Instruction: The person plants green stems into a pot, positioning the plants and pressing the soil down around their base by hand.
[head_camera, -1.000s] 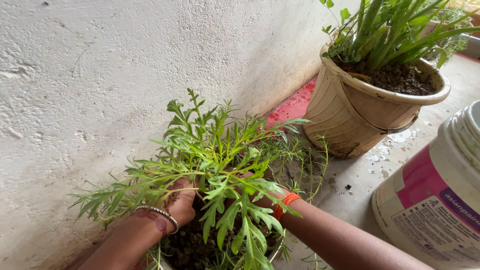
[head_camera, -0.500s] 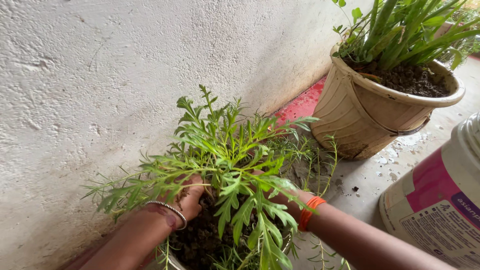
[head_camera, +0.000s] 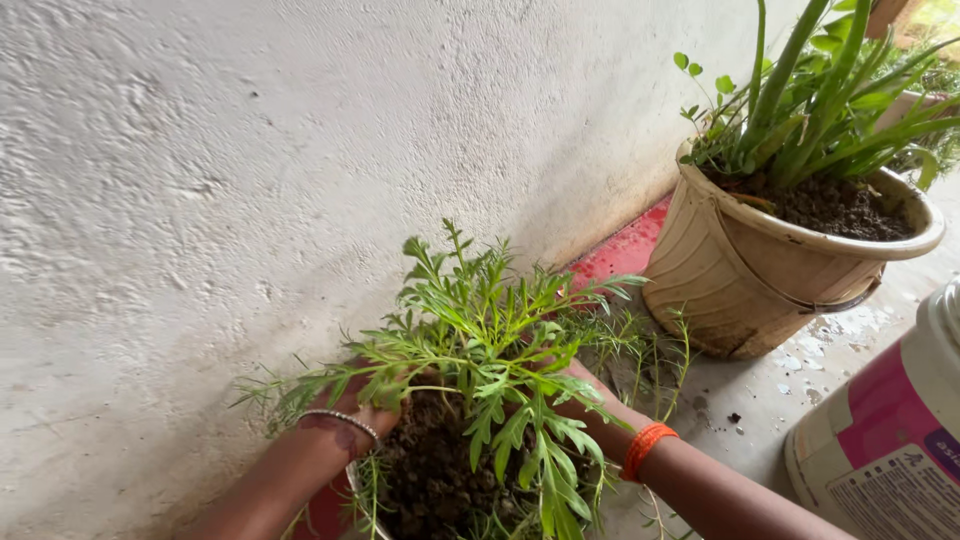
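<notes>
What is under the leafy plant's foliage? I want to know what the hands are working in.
Dark soil fills the pot. The left hand and right hand reach in; leaves hide their fingers and the stem base.

The green feathery-leaved plant (head_camera: 480, 340) is rooted in the dark soil (head_camera: 430, 480) of the round pot (head_camera: 352, 480). To the left of this plant the rough plastered wall (head_camera: 250, 180) is found; to its right, the beige ribbed plastic pot (head_camera: 740, 270) and, nearer, the white plastic bucket (head_camera: 890, 440) are set.

Rough plastered wall (head_camera: 250, 150), glossy plastic bucket (head_camera: 880, 450)
</notes>
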